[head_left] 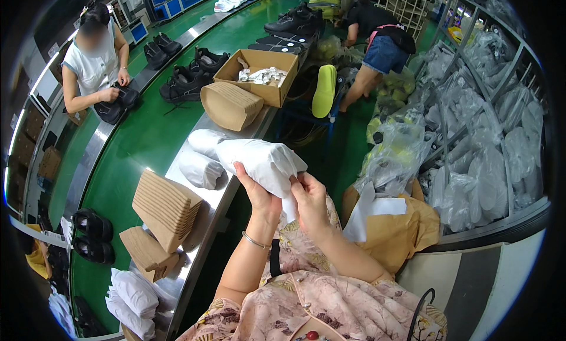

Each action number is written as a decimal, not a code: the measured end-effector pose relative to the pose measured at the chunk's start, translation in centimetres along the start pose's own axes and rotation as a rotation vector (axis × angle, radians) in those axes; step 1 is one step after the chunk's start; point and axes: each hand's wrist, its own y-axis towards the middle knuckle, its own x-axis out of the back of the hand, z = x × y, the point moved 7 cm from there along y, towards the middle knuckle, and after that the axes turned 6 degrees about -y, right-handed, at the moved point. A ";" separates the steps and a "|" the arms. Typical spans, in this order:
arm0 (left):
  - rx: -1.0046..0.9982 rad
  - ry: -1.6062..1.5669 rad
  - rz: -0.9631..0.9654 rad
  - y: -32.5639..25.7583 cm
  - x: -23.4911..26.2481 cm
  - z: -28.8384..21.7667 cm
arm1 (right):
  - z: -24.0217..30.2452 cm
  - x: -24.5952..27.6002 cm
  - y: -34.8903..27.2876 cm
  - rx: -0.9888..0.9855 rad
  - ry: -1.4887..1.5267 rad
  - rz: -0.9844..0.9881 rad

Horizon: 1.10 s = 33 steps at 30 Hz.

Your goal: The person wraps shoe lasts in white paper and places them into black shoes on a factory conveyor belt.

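Two hands meet at the centre of the view on a white paper-wrapped bundle [262,161]. The left hand [259,193] cups it from beneath, fingers curled around it, while the right hand [309,202] pinches the loose paper tail at its lower end. Judging by that untucked end, the wrapping looks nearly finished. At ten o'clock, two more wrapped bundles [200,158] lie on the steel worktop [203,235]; at eight o'clock stand stacks of brown cardboard inserts [165,208]. Black shoes [186,84] ride the green conveyor [141,140] at eleven o'clock.
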 end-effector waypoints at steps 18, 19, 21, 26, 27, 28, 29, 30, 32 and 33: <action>0.219 -0.226 0.187 1.1 -0.3 1.1 | 2.4 -1.8 1.4 -0.257 0.689 0.127; 0.218 -0.244 0.115 1.2 0.5 1.2 | 2.5 -1.9 1.2 -0.283 0.719 0.130; 0.177 -0.155 0.137 0.6 0.1 0.7 | 2.6 -2.1 0.9 -0.331 0.778 0.139; 0.154 0.105 0.357 -1.9 -1.9 -0.3 | 0.0 -0.8 1.6 -0.377 0.864 0.048; 0.160 0.146 0.365 -2.1 -1.7 -0.1 | -0.5 -0.5 1.7 -0.401 0.840 0.043; 0.245 0.058 0.247 -1.6 0.0 0.8 | -1.1 0.0 1.9 -0.424 0.816 0.037; 0.243 0.090 0.245 -1.5 0.3 1.1 | -1.5 0.4 2.0 -0.447 0.791 0.031; 0.245 0.122 0.239 -1.4 0.7 1.3 | -1.9 0.5 2.1 -0.475 0.754 0.036; 0.220 0.167 0.262 -0.7 2.5 1.3 | -2.2 0.3 1.6 -0.485 0.686 0.077; 0.191 0.232 0.259 -0.7 2.6 1.2 | -2.5 0.5 1.2 -0.490 0.650 0.088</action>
